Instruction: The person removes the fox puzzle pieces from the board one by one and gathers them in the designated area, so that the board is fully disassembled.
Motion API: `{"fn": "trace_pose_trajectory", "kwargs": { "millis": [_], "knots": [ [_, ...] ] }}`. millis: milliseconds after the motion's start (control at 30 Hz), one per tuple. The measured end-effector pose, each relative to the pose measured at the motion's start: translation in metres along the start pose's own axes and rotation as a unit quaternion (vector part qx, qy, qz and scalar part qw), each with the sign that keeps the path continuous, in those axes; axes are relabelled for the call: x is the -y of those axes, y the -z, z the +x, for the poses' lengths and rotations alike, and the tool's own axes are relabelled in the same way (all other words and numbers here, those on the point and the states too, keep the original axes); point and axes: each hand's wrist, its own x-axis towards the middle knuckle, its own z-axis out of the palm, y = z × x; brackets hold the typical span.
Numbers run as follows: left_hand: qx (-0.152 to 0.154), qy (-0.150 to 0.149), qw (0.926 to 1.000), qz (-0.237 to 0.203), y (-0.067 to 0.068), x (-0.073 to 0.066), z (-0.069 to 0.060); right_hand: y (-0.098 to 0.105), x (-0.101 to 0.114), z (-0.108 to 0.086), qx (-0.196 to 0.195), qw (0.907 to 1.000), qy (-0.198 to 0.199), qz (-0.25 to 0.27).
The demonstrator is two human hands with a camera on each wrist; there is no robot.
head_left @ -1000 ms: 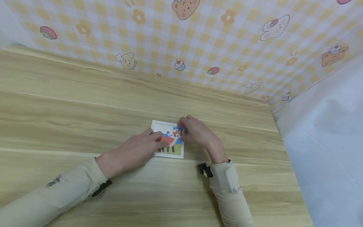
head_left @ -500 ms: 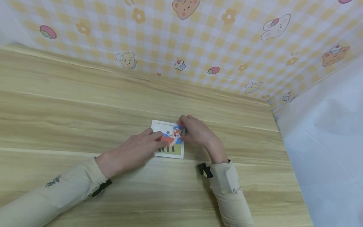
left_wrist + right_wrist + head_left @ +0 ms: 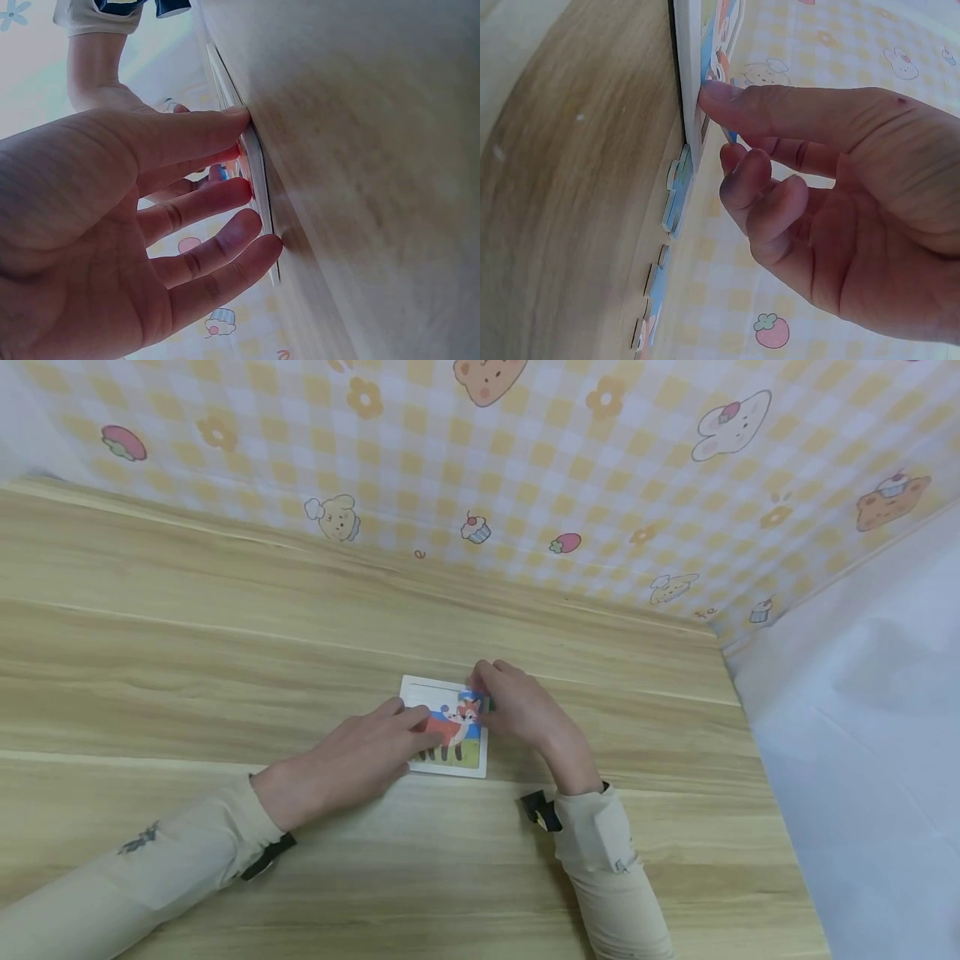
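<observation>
A white-framed jigsaw puzzle [image 3: 480, 770] with a fox picture lies flat on the wooden table. My left hand [image 3: 348, 764] covers the board's left side, fingertips touching its surface. In the left wrist view, the left thumb [image 3: 238, 116] touches the board's edge and the other fingers reach across it, fairly straight. At the board's upper right corner is my right hand [image 3: 528, 710]. Between its thumb and fingers it pinches a puzzle piece [image 3: 733, 137], mostly hidden, with a blue part showing. The fox's head [image 3: 468, 712] shows beside the right fingertips. White backing is visible at the upper left.
In the right wrist view, loose puzzle pieces [image 3: 676, 187] lie on the table past the board's edge; the right hand mostly hides them from the head view. A yellow checked cloth [image 3: 420, 460] stands behind the wooden table [image 3: 225, 677].
The piece at the upper right corner has shifted slightly under the right fingers, and more of the fox's ear and the blue shows. The left hand stays in place on the board.
</observation>
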Motion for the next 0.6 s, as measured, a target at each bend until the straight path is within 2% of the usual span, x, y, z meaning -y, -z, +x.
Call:
{"fn": "trace_pose_trajectory", "kwargs": {
  "millis": [133, 367, 600],
  "knots": [
    [-0.002, -0.001, 1.0000, 0.002, 0.0005, 0.0003, -0.0002, 0.0004, 0.0010, 0.0011, -0.001, 1.0000, -0.004, -0.003],
    [0.000, -0.007, 0.9999, 0.012, 0.0010, 0.0002, 0.0004, -0.0002, -0.0001, 0.0028, -0.019, 0.9995, 0.018, -0.017],
    [0.006, -0.009, 0.9999, 0.011, 0.0011, -0.0001, 0.0005, 0.0006, -0.0012, 0.0005, -0.031, 0.9991, 0.023, -0.014]
  ]
}}
